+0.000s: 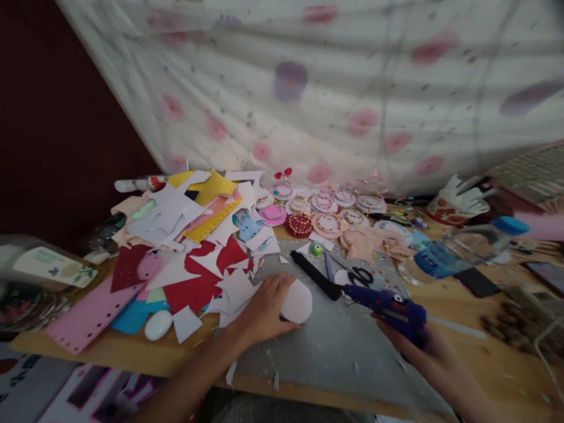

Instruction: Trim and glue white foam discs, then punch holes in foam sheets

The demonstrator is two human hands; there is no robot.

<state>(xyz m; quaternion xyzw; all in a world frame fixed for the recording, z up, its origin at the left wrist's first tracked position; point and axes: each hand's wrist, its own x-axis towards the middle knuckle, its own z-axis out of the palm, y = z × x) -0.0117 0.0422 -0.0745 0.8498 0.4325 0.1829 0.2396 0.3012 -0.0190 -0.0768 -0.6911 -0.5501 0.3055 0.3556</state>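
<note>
My left hand (264, 308) lies on the grey cutting mat (335, 346), fingers pressed on a white paper circle (298, 301). My right hand (423, 341) grips a blue glue gun (388, 306) whose nozzle points left towards the circle, a short way from it. Black-handled scissors (356, 274) and a black stick-like tool (315, 275) lie just beyond the circle.
A heap of red, white, yellow and pink paper scraps (194, 258) covers the table's left. Round decorated paper pieces (326, 208) line the back under a flowered cloth (335, 88). A lying plastic bottle (467, 247), a cup (453, 205) and a phone (476, 282) sit right.
</note>
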